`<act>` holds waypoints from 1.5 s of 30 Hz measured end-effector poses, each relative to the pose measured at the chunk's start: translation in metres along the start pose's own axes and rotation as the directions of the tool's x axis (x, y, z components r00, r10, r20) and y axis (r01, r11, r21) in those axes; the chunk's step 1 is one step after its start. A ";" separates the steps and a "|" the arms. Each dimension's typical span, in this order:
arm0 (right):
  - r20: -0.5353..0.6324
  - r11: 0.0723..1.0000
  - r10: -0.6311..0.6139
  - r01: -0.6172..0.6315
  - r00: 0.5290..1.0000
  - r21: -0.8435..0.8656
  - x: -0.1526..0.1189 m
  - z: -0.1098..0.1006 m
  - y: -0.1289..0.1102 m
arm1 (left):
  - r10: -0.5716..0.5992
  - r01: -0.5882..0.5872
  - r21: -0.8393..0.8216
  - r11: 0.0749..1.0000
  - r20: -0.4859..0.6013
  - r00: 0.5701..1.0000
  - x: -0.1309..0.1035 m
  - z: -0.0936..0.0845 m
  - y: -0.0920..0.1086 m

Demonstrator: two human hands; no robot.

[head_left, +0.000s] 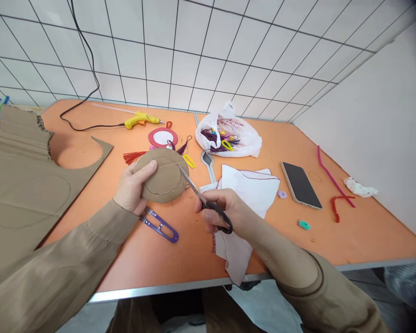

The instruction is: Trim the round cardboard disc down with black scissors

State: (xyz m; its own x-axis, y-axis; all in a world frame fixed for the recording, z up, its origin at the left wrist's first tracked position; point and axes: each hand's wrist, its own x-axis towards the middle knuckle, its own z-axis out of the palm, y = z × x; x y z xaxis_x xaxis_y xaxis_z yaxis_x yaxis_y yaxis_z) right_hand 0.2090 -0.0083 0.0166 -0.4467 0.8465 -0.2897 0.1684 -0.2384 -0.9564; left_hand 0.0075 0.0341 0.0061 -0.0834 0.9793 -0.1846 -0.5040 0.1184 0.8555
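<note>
My left hand (133, 185) grips a round cardboard disc (166, 189) by its left edge, thumb on top. A smaller circle is drawn on the disc's face. In my right hand (229, 208) is a pair of scissors (194, 187) with black handles, fingers in the loops. The tips of the blades touch or lie just over the upper right of the disc, and the blades look close together. Below the disc lie purple thread snips (161, 226). Behind it are a red-rimmed round piece (162, 137) and a red tassel (133, 157), partly covered.
A cut cardboard sheet (24, 185) covers the left of the orange table. At the back lie a yellow glue gun (142, 120) with its cord and a white plastic bag (247, 138) of threads. White cloth (249, 185), a phone (301, 184) and pipe cleaners (333, 173) lie to the right.
</note>
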 end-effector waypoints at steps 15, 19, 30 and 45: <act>-0.032 1.000 -0.005 0.004 0.999 -0.020 0.002 0.002 -0.001 | -0.057 0.056 -0.047 0.997 -0.012 0.998 0.004 -0.001 0.000; -0.005 1.000 0.004 -0.004 1.000 0.006 0.004 0.003 0.001 | -0.049 0.048 -0.072 0.996 -0.013 0.999 0.005 -0.001 -0.001; 0.171 0.992 -0.105 0.093 0.980 0.080 0.002 -0.005 0.009 | -0.046 0.042 -0.108 0.993 -0.032 0.998 0.011 -0.004 0.003; 0.009 0.998 -0.015 0.014 1.000 0.064 0.003 -0.005 0.005 | -0.011 0.012 -0.052 0.999 0.017 1.000 0.009 -0.005 0.003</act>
State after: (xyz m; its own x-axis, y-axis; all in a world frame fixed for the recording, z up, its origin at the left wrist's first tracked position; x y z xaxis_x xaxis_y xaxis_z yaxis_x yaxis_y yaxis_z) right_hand 0.2133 -0.0044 0.0107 -0.4569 0.8456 -0.2759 0.1053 -0.2566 -0.9608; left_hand 0.0015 0.0424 0.0047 -0.0631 0.9806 -0.1856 -0.5487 0.1213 0.8272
